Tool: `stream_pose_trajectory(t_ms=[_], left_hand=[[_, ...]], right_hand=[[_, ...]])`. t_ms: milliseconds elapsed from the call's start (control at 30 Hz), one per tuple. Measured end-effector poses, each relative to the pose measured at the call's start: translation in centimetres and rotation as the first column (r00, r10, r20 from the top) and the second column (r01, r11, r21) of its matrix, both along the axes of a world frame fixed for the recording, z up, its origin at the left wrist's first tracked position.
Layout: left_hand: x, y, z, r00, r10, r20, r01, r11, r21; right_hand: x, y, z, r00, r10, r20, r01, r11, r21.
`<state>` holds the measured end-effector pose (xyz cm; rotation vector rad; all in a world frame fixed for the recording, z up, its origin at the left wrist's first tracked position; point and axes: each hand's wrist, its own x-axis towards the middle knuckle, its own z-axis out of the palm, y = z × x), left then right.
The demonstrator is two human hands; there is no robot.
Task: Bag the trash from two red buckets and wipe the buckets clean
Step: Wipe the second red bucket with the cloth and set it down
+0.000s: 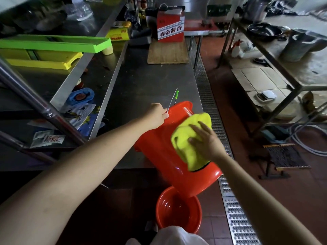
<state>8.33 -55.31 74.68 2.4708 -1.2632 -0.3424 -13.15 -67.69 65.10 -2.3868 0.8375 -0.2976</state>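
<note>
A red bucket [162, 152] lies tipped on its side at the near edge of the steel table [150, 82], its bottom toward me and its wire handle [172, 99] sticking out beyond the rim. My left hand [156, 114] grips the bucket's far rim by the handle. My right hand [203, 138] presses a yellow cloth [191, 137] flat against the bucket's outer wall. A second red bucket [177, 209] stands upright on the floor below, close to my body; it looks wet inside.
A red and white box [170, 23] stands on a wooden board [167, 52] at the table's far end. Green and yellow trays [53, 48] sit on the left shelf, with packets and wrappers lower down. A metal floor drain grate [230, 200] runs along the right.
</note>
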Motion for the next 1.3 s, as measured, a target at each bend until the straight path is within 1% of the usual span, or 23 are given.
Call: stream_pose_trajectory(t_ms=[100, 167, 200, 233, 267, 333, 367, 433, 500, 533, 600, 667, 733, 800, 833, 900, 933, 1000, 1033, 1067, 1133, 1200, 1300], left_hand=[[-0.4, 0.2, -0.1, 0.999, 0.032, -0.010, -0.032, 0.999, -0.013], [-0.5, 0.3, -0.1, 0.999, 0.042, -0.009, -0.042, 0.999, -0.012], [-0.5, 0.4, -0.1, 0.999, 0.040, -0.005, -0.040, 0.999, -0.006], [-0.5, 0.4, -0.1, 0.999, 0.034, 0.003, -0.034, 0.999, 0.001], [-0.4, 0.5, -0.1, 1.000, 0.028, 0.011, -0.028, 1.000, 0.008], [-0.4, 0.6, 0.0, 1.000, 0.015, 0.025, -0.016, 1.000, 0.015], [-0.5, 0.6, -0.1, 0.999, 0.008, 0.037, -0.008, 1.000, 0.013], [-0.7, 0.6, -0.1, 0.998, -0.008, 0.061, 0.007, 1.000, 0.006], [-0.8, 0.7, -0.2, 0.997, -0.027, 0.070, 0.027, 1.000, -0.003], [-0.8, 0.8, -0.2, 0.997, -0.037, 0.071, 0.038, 0.999, -0.010], [-0.7, 1.0, -0.3, 0.996, -0.050, 0.069, 0.052, 0.998, -0.020], [-0.8, 1.1, -0.5, 0.997, -0.043, 0.063, 0.044, 0.999, -0.022], [-0.9, 1.0, -0.7, 0.999, -0.029, 0.046, 0.030, 0.999, -0.032], [-1.1, 1.0, -0.8, 1.000, 0.004, 0.011, -0.004, 0.999, -0.050], [-1.1, 1.0, -0.8, 1.000, 0.021, -0.004, -0.021, 0.998, -0.057], [-1.1, 1.1, -1.0, 0.999, 0.037, -0.022, -0.038, 0.997, -0.063], [-1.1, 1.0, -1.0, 0.999, 0.041, -0.028, -0.042, 0.997, -0.065], [-1.1, 0.9, -1.1, 0.998, 0.050, -0.040, -0.053, 0.996, -0.066], [-1.0, 0.8, -1.2, 0.998, 0.052, -0.038, -0.054, 0.997, -0.063], [-1.0, 0.7, -1.3, 0.998, 0.050, -0.030, -0.052, 0.997, -0.056], [-1.1, 0.5, -1.4, 0.999, 0.033, -0.010, -0.033, 0.999, -0.038], [-1.0, 0.3, -1.4, 1.000, 0.015, -0.012, -0.015, 1.000, -0.015], [-0.9, 0.1, -1.2, 1.000, -0.003, -0.006, 0.003, 1.000, 0.027]], right_hand=[[-1.4, -3.9, 0.1, 0.995, -0.102, -0.011, 0.101, 0.968, 0.228], [-1.6, -3.8, 0.0, 0.994, -0.105, -0.016, 0.105, 0.950, 0.294], [-1.6, -2.8, 0.1, 0.994, -0.098, -0.043, 0.106, 0.949, 0.295], [-1.5, -1.4, 0.2, 0.991, -0.095, -0.091, 0.115, 0.962, 0.249], [-1.3, 0.3, 0.1, 0.984, -0.101, -0.145, 0.122, 0.983, 0.139], [-0.9, 4.6, -0.7, 0.973, -0.097, -0.208, 0.065, 0.985, -0.157], [-0.9, 6.9, -1.1, 0.975, -0.056, -0.213, -0.007, 0.959, -0.284], [-1.1, 10.8, -2.5, 0.971, 0.073, -0.229, -0.178, 0.861, -0.476], [-1.7, 12.4, -3.7, 0.950, 0.178, -0.257, -0.298, 0.767, -0.569], [-2.0, 12.2, -3.8, 0.946, 0.203, -0.253, -0.316, 0.753, -0.576], [-2.4, 10.5, -2.9, 0.954, 0.208, -0.214, -0.293, 0.790, -0.538], [-2.8, 7.7, -1.7, 0.969, 0.196, -0.149, -0.243, 0.856, -0.456], [-3.5, 4.1, -1.1, 0.985, 0.166, -0.055, -0.175, 0.938, -0.298], [-4.7, 0.3, -1.2, 0.997, 0.066, 0.051, -0.063, 0.997, -0.053], [-5.4, -1.5, -1.2, 0.999, 0.000, 0.052, -0.003, 0.998, 0.067], [-6.8, -4.1, -1.5, 0.997, -0.080, -0.021, 0.082, 0.962, 0.262], [-7.3, -4.6, -1.7, 0.994, -0.098, -0.042, 0.107, 0.940, 0.323], [-7.4, -3.6, -1.6, 0.992, -0.123, -0.040, 0.129, 0.925, 0.358], [-7.3, -2.2, -1.3, 0.990, -0.135, -0.029, 0.136, 0.933, 0.332], [-7.2, -0.5, -1.2, 0.989, -0.145, -0.024, 0.147, 0.955, 0.258], [-7.6, 3.9, -2.1, 0.984, -0.162, -0.076, 0.160, 0.987, -0.026], [-8.4, 8.3, -3.2, 0.982, -0.138, -0.128, 0.097, 0.955, -0.282], [-9.3, 11.8, -4.8, 0.990, -0.032, -0.134, -0.030, 0.899, -0.437]])
